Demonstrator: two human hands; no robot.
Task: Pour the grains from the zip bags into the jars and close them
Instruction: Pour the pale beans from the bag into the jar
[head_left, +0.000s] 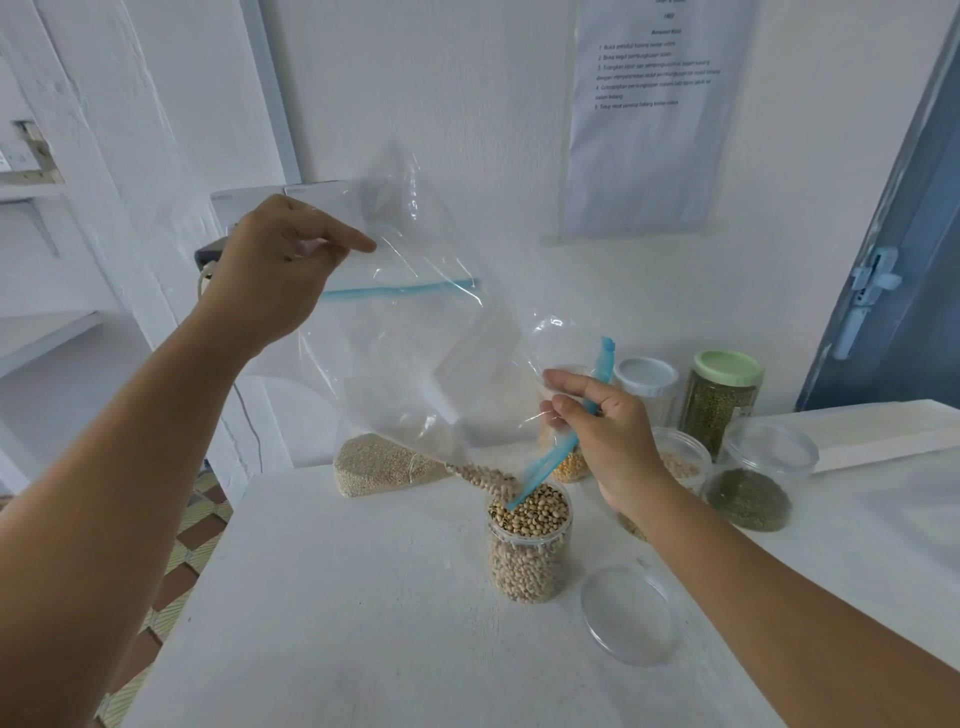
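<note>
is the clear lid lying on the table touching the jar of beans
Apart. The head view shows bare white table between the clear lid and the jar of beans.

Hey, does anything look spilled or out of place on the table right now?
Nothing clearly spilled. The clear zip bag is tipped, its last beans falling into the open plastic jar of beige beans. The jar's clear round lid lies flat beside it on the white table.

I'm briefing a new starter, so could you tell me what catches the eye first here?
A clear plastic zip bag with blue seal hangs mid-frame, held by the left hand and right hand, spilling pale beans into the open clear jar below. A round transparent lid lies beside it.
</note>
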